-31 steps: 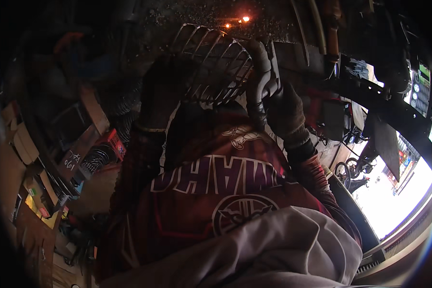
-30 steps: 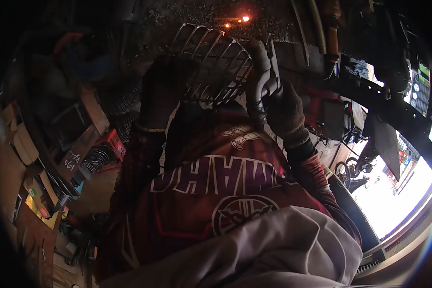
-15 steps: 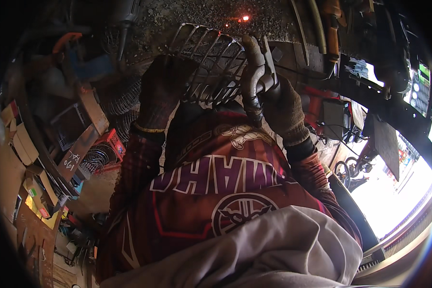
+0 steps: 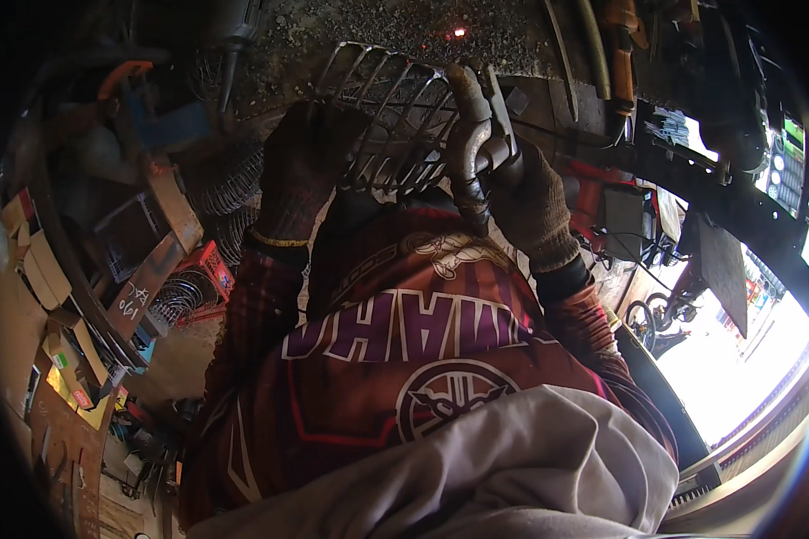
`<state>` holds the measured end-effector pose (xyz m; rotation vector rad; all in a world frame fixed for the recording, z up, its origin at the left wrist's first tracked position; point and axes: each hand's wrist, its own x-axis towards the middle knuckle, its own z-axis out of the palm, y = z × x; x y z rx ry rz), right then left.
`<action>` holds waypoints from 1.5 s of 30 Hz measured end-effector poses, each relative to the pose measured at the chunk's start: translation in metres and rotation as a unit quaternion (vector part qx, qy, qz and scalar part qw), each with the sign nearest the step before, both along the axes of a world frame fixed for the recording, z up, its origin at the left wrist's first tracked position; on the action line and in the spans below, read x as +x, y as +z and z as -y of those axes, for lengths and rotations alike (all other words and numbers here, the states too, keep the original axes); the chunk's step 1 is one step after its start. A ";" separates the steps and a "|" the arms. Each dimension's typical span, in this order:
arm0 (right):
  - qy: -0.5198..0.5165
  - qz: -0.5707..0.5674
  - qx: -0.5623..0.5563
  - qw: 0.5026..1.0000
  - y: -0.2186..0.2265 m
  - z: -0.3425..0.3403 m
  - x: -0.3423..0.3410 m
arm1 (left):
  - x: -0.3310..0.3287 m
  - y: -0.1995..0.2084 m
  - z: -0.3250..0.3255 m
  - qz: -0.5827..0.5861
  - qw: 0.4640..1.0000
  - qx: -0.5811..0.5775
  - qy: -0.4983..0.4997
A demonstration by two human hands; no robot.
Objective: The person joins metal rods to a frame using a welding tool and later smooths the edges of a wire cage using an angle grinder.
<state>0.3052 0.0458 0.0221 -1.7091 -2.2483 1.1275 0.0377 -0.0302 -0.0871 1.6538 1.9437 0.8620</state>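
Note:
A dark metal wire grate with several parallel bars stands tilted in front of my body. My left hand, in a dark knitted glove, is closed at its left side; the fingers are in deep shadow. On the right, my gloved right hand is wrapped round a worn grey metal clamp-like tool with a curved handle and a flat lever. The tool's upper end is beside the grate's upper right corner; whether they touch I cannot tell. A small glowing orange bit lies beyond the grate.
Dark grit covers the work surface. Orange-handled tools and long metal bars lie at the far right. To the left are wire coils, a red crate and cardboard boxes. A bicycle stands by the bright opening at right.
The orange glow on the grit has shrunk and dimmed. A red-hot spot on the grate's top edge has faded. The right hand's tool has shifted very slightly left; otherwise both hands stay put.

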 end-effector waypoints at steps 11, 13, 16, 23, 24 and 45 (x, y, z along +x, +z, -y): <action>0.002 0.002 0.002 1.000 -0.004 0.001 0.007 | 0.000 -0.009 0.001 0.121 0.992 -0.004 0.030; 0.001 -0.002 0.001 1.000 -0.005 0.001 0.007 | 0.000 0.007 -0.001 0.079 0.996 -0.033 0.028; 0.001 0.004 0.002 1.000 -0.007 0.001 0.006 | 0.000 0.013 -0.002 0.004 0.999 -0.047 0.000; -0.009 -0.027 0.024 0.999 -0.012 0.005 0.010 | -0.007 0.016 -0.004 -0.149 0.981 0.085 -0.086; -0.015 -0.035 0.023 0.999 -0.012 0.005 0.011 | -0.006 0.022 -0.005 -0.155 0.979 0.093 -0.093; 0.043 0.003 0.021 0.999 -0.021 0.002 0.015 | -0.001 0.044 -0.007 -0.029 0.997 0.037 -0.055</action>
